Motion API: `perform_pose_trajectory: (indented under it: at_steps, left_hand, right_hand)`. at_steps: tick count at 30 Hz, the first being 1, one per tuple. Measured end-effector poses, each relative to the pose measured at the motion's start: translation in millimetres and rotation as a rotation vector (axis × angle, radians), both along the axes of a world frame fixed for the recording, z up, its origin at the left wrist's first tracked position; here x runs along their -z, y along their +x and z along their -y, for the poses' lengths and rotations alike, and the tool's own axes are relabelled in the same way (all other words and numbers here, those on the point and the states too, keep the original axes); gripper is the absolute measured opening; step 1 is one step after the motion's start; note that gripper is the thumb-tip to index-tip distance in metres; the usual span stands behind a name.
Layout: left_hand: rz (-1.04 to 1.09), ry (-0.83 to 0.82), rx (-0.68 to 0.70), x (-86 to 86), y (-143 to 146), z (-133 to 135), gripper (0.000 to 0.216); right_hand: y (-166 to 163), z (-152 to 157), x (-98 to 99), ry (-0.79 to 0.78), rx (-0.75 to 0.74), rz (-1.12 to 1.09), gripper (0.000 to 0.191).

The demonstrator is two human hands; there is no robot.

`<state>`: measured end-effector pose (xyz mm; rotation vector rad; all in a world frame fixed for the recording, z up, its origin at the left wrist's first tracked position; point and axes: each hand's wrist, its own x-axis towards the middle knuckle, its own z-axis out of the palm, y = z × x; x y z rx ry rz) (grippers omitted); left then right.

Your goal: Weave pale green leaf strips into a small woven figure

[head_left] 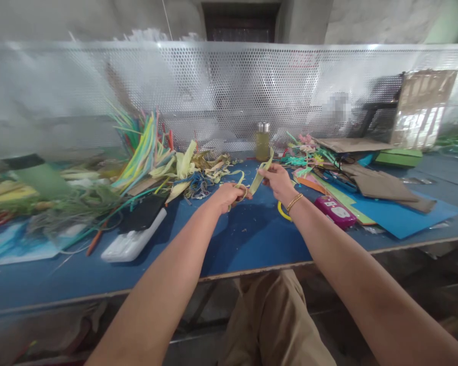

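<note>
Between my two hands runs a flat, pale green strip of corn husk [256,184], tilted upward above the blue table [247,239]. My left hand [229,196] is closed on its lower end, where a thin loop of husk curls around the fingers. Higher up, my right hand [279,181] pinches the same strip between thumb and fingertips, and its tip sticks up past them. Beside my right wrist lies a yellow ring-shaped handle [284,212], partly hidden by the arm. Loose corn husks [185,162] are heaped beyond my left hand.
A lidded bottle [263,142] stands behind my hands. To the left are a white case [135,241], a black flat object [145,212] and colourful strips [145,147]. On the right lie a magenta device [335,211], blue paper [392,216] and cardboard [381,180]. Perforated metal [236,91] backs the table.
</note>
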<state>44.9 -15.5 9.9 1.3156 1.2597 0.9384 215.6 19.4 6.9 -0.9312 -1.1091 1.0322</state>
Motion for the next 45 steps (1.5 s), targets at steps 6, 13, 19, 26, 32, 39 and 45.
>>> perform_pose_trajectory:
  at_steps: [6, 13, 19, 26, 32, 39, 45]
  left_hand:
    - [0.047, -0.116, 0.083, -4.6, -3.1, 2.0, 0.009]
    - [0.076, -0.167, 0.108, -10.1, -5.9, 5.2, 0.007]
    - [0.027, -0.152, 0.06, -10.0, -9.2, 2.0, 0.01]
    - [0.013, -0.186, 0.059, -12.3, -10.8, 2.7, 0.012]
    - [0.32, -0.17, -0.138, -9.1, -9.3, -5.3, 0.007]
    - [0.384, -0.182, -0.109, -0.4, -5.7, -13.2, 0.008]
    - [0.193, -0.083, -0.075, 10.5, -2.7, -15.4, 0.008]
  right_hand:
    - [11.0, -4.2, -3.8, -0.026, 0.014, -0.09, 0.044]
    - [12.8, -0.5, -6.7, -0.036, -0.063, -0.177, 0.048]
    - [11.8, -5.6, -1.3, -0.018, 0.07, -0.208, 0.044]
    - [23.8, -13.9, -4.8, -0.016, 0.276, -0.279, 0.038]
    - [19.9, -9.1, -9.5, -0.168, 0.28, -0.332, 0.062]
    - [-12.8, 9.5, 3.7, -0.245, -0.329, 0.087, 0.026]
    - [-16.3, 6.7, 13.3, -0.179, -0.326, 0.2, 0.03]
